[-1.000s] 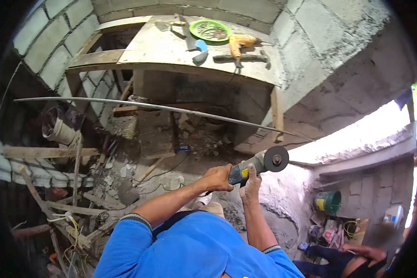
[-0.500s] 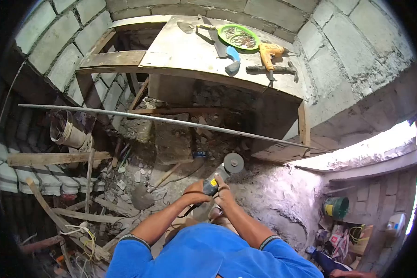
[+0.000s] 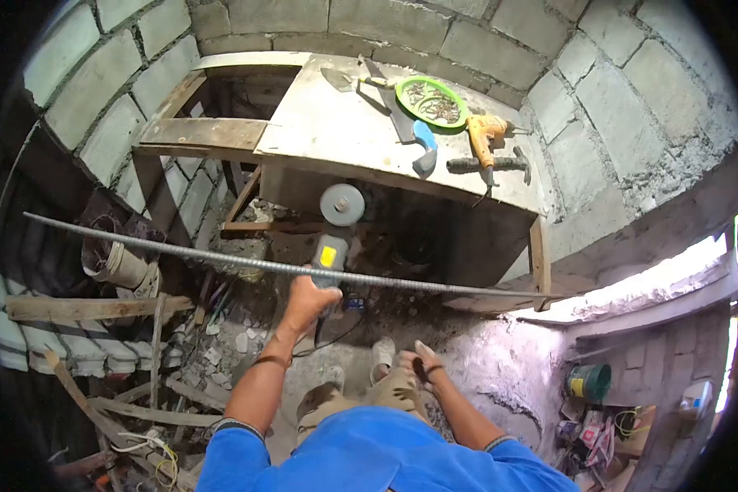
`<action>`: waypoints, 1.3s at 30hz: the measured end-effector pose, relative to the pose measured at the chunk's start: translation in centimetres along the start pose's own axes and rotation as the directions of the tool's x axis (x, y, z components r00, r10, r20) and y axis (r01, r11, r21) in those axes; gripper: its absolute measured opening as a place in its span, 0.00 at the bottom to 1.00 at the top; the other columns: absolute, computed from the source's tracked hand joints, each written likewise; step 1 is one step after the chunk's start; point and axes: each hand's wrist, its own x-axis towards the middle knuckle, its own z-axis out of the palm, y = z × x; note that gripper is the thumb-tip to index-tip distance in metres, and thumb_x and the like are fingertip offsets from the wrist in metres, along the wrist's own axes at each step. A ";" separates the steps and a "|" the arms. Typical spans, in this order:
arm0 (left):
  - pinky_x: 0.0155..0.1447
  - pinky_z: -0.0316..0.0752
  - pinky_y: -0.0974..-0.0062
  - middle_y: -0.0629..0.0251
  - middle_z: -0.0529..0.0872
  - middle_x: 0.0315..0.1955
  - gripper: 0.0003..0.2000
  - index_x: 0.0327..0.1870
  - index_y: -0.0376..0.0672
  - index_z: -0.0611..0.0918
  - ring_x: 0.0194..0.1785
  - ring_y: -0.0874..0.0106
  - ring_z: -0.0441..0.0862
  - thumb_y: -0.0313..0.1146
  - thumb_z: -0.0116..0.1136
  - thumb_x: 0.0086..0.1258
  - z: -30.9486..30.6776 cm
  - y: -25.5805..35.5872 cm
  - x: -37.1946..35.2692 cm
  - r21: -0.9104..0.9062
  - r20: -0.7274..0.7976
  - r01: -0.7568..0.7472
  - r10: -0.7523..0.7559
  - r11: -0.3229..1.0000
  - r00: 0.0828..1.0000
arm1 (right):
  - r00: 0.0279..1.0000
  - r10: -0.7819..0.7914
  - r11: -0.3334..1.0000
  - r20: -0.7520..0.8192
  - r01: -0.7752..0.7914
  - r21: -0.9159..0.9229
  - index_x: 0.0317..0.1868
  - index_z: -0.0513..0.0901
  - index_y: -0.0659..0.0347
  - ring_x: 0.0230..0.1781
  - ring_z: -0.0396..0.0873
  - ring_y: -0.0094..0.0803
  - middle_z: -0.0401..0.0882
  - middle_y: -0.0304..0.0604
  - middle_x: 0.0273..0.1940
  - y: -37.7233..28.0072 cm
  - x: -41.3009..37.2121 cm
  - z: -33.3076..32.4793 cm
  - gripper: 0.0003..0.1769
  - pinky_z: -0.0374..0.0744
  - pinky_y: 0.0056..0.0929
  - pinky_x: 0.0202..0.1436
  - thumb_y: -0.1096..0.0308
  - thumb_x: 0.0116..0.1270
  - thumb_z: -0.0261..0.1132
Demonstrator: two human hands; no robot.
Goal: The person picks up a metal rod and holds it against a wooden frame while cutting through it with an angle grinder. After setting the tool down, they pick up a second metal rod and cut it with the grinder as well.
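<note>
My left hand (image 3: 306,302) is wrapped round the rear of an angle grinder (image 3: 330,250), reaching forward with it. The grinder's cutting disc (image 3: 342,204) points away from me, toward the front of the bench. A long ribbed steel bar (image 3: 221,258) runs across the view and overlaps the grinder's body just ahead of my fingers. My right hand (image 3: 424,362) hangs low by my right knee, holding nothing, its fingers apart. The grinder's cord (image 3: 320,328) trails down below my left hand.
On the bench (image 3: 320,123) lie a trowel (image 3: 336,79), a blue-handled saw (image 3: 424,148), a green tray of nails (image 3: 464,111), an orange drill (image 3: 485,135) and a hammer (image 3: 500,164). Scrap timber (image 3: 98,307) and rubble cover the left floor. A green bucket (image 3: 590,381) stands right.
The grinder has moved forward and left, its disc now beyond the steel bar. My right hand has let go of it and dropped toward my knee.
</note>
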 end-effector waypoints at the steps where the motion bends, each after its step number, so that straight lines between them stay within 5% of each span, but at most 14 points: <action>1: 0.49 0.80 0.65 0.52 0.87 0.38 0.26 0.44 0.34 0.80 0.42 0.61 0.86 0.37 0.75 0.44 0.9 -2.6 3.6 -0.179 -0.043 -0.107 0.101 0.978 0.994 | 0.995 0.082 0.987 -0.056 -0.089 -0.135 0.74 0.64 0.54 0.46 0.85 0.42 0.83 0.54 0.56 0.9 1.3 -4.1 0.38 0.84 0.41 0.40 0.41 0.73 0.63; 2: 0.47 0.80 0.65 0.52 0.88 0.37 0.25 0.44 0.34 0.80 0.40 0.62 0.86 0.37 0.75 0.45 0.6 0.0 5.7 0.033 -0.111 -0.038 0.041 0.999 0.993 | 0.992 0.006 0.961 -0.122 -0.040 -0.273 0.68 0.71 0.54 0.42 0.85 0.35 0.85 0.49 0.51 0.5 -0.6 -6.0 0.31 0.82 0.35 0.35 0.45 0.74 0.63; 6: 0.45 0.80 0.66 0.52 0.88 0.37 0.27 0.45 0.31 0.80 0.40 0.63 0.86 0.38 0.75 0.45 1.1 5.3 14.0 -0.019 -0.274 -0.113 0.104 0.993 0.956 | 0.921 -0.200 0.863 -0.336 0.003 -0.505 0.63 0.76 0.57 0.26 0.82 0.31 0.87 0.44 0.37 5.3 -2.3 -17.7 0.20 0.77 0.30 0.24 0.60 0.75 0.63; 10: 0.41 0.80 0.67 0.51 0.88 0.33 0.25 0.41 0.27 0.81 0.35 0.65 0.86 0.36 0.75 0.45 1.3 9.4 20.5 -0.071 -0.300 -0.090 0.065 0.993 0.952 | 0.871 -0.062 0.637 -0.487 -0.341 -0.691 0.59 0.77 0.69 0.30 0.85 0.35 0.86 0.48 0.37 3.0 -8.5 -22.8 0.28 0.80 0.35 0.26 0.57 0.67 0.69; 12: 0.34 0.79 0.69 0.54 0.87 0.24 0.18 0.30 0.28 0.83 0.27 0.68 0.85 0.35 0.75 0.44 2.5 10.1 23.7 -0.053 -0.458 -0.149 0.108 0.987 0.882 | 0.878 0.027 0.652 -0.478 -0.378 -0.657 0.57 0.77 0.70 0.29 0.84 0.34 0.86 0.48 0.36 1.1 -10.8 -23.4 0.29 0.79 0.35 0.26 0.55 0.66 0.70; 15: 0.31 0.78 0.69 0.57 0.86 0.22 0.16 0.27 0.30 0.84 0.25 0.69 0.84 0.35 0.75 0.44 2.7 11.9 26.6 -0.047 -0.425 -0.082 0.054 0.995 0.904 | 0.808 0.034 0.651 -0.589 -0.465 -0.600 0.55 0.79 0.68 0.30 0.85 0.33 0.86 0.48 0.36 -0.6 -11.4 -23.8 0.25 0.81 0.37 0.27 0.56 0.67 0.69; 18: 0.30 0.77 0.70 0.57 0.87 0.22 0.18 0.30 0.29 0.85 0.24 0.69 0.84 0.37 0.74 0.46 3.1 13.1 28.7 0.013 -0.463 -0.034 0.037 0.999 0.885 | 0.850 -0.018 0.707 -0.527 -0.362 -0.607 0.58 0.78 0.68 0.33 0.87 0.33 0.88 0.49 0.39 3.0 -7.0 -30.4 0.23 0.82 0.36 0.28 0.61 0.70 0.67; 21: 0.29 0.74 0.70 0.62 0.84 0.22 0.19 0.32 0.29 0.85 0.23 0.70 0.81 0.38 0.74 0.49 3.4 9.9 33.8 0.047 -0.549 -0.026 0.047 0.999 0.834 | 0.895 0.033 0.689 -0.446 -0.343 -0.638 0.63 0.75 0.70 0.35 0.88 0.33 0.88 0.49 0.42 -1.5 -6.2 -28.0 0.25 0.83 0.35 0.28 0.64 0.72 0.63; 23: 0.35 0.77 0.65 0.56 0.87 0.23 0.18 0.29 0.31 0.86 0.27 0.65 0.84 0.40 0.71 0.47 3.2 11.4 33.5 -0.015 -0.492 0.001 -0.008 1.000 0.870 | 0.912 -0.207 0.610 -0.354 -0.162 -0.776 0.58 0.80 0.71 0.26 0.87 0.36 0.88 0.53 0.33 1.2 -3.4 -31.2 0.30 0.84 0.34 0.35 0.54 0.66 0.67; 26: 0.30 0.74 0.66 0.56 0.86 0.27 0.22 0.36 0.23 0.83 0.24 0.68 0.81 0.39 0.72 0.50 3.5 11.2 34.6 0.031 -0.520 0.017 0.002 0.999 0.854 | 0.866 -0.115 0.708 -0.486 -0.271 -0.652 0.61 0.79 0.71 0.30 0.89 0.38 0.89 0.52 0.34 -2.3 -5.1 -27.7 0.34 0.85 0.35 0.39 0.51 0.66 0.66; 29: 0.46 0.79 0.59 0.44 0.90 0.37 0.33 0.44 0.25 0.85 0.40 0.52 0.89 0.50 0.72 0.47 3.1 11.9 34.9 0.312 -0.573 0.220 -0.002 0.924 0.820 | 0.883 -0.128 0.719 -0.451 -0.231 -0.655 0.64 0.77 0.71 0.34 0.90 0.40 0.90 0.52 0.34 -3.3 -5.6 -27.3 0.38 0.84 0.35 0.42 0.45 0.66 0.66; 33: 0.56 0.78 0.53 0.38 0.88 0.45 0.34 0.46 0.28 0.85 0.52 0.48 0.87 0.55 0.69 0.48 4.2 13.5 33.4 0.441 -0.580 0.298 0.016 0.847 0.814 | 0.887 -0.097 0.608 -0.452 -0.307 -0.733 0.64 0.78 0.70 0.31 0.89 0.40 0.89 0.51 0.29 -2.6 -4.6 -28.7 0.43 0.84 0.35 0.41 0.38 0.64 0.67; 35: 0.58 0.78 0.52 0.37 0.87 0.47 0.36 0.49 0.29 0.84 0.53 0.46 0.86 0.56 0.68 0.49 4.3 12.8 33.8 0.484 -0.569 0.295 0.040 0.824 0.821 | 0.876 0.001 0.557 -0.482 -0.400 -0.727 0.64 0.80 0.63 0.30 0.86 0.31 0.88 0.47 0.39 -3.4 -4.9 -27.6 0.29 0.82 0.33 0.30 0.50 0.72 0.65; 39: 0.62 0.77 0.52 0.37 0.85 0.52 0.40 0.55 0.29 0.82 0.57 0.44 0.83 0.60 0.65 0.51 4.7 12.2 34.2 0.545 -0.591 0.332 0.071 0.770 0.804 | 0.953 -0.058 0.279 -0.298 -0.271 -0.921 0.65 0.81 0.54 0.35 0.88 0.38 0.87 0.52 0.52 -0.3 -2.3 -30.0 0.27 0.85 0.38 0.39 0.48 0.73 0.60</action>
